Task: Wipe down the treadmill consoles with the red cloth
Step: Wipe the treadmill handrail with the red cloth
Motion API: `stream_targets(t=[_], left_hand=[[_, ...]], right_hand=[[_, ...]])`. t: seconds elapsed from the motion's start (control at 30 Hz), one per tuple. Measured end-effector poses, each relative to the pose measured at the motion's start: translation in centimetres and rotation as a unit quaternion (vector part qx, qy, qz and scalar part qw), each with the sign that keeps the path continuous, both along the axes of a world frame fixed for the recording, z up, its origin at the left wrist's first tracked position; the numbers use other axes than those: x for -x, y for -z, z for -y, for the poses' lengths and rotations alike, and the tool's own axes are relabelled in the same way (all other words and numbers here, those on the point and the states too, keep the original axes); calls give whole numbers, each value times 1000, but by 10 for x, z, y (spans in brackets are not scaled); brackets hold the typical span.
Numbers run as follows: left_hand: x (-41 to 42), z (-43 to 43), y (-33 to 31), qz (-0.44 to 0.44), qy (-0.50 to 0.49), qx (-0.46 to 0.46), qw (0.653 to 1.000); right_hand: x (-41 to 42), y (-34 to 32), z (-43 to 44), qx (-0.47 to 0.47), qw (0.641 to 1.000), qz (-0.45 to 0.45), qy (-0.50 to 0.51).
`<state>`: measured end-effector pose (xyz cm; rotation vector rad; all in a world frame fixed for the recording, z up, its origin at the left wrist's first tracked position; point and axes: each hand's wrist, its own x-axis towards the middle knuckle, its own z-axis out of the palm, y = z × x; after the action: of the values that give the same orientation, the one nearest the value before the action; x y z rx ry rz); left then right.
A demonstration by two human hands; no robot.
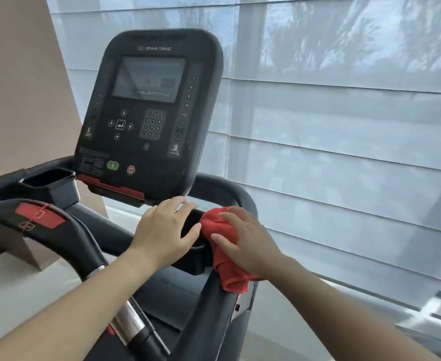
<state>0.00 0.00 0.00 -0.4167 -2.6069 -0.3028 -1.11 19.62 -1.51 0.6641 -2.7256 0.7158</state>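
A black treadmill console [150,110] with a grey screen, keypad, green and red buttons stands upright ahead of me. Below its right corner is a black cup holder [192,225]. My left hand [162,230] rests flat on the cup holder's left rim, fingers apart, holding nothing. My right hand [245,241] presses the bunched red cloth [227,269] against the cup holder's right rim and the right handrail. Part of the cloth hangs down below my palm.
A second cup holder [50,183] sits left of the console. A curved black handlebar [65,230] with a red panel and a chrome grip crosses the lower left. Sheer blinds [344,126] cover the window to the right; a beige wall [19,87] stands at left.
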Motion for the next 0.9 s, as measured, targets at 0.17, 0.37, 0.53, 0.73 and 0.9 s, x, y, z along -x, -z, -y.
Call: stream_targets(t=[0.17, 0.37, 0.53, 0.73, 0.9], left_hand=[[17, 10, 21, 11, -3, -31, 999], [25, 11, 56, 154, -13, -6, 988], [21, 8, 56, 142, -25, -25, 989], [18, 9, 55, 110, -28, -55, 992], [23, 8, 52, 96, -35, -79, 992]], right_hand=[[8, 10, 14, -21, 996, 60, 57], [-6, 19, 11, 29, 996, 49, 64], [-4, 12, 18, 28, 991, 93, 87], [-3, 14, 26, 5, 990, 91, 110], [-11, 18, 24, 15, 991, 65, 113]])
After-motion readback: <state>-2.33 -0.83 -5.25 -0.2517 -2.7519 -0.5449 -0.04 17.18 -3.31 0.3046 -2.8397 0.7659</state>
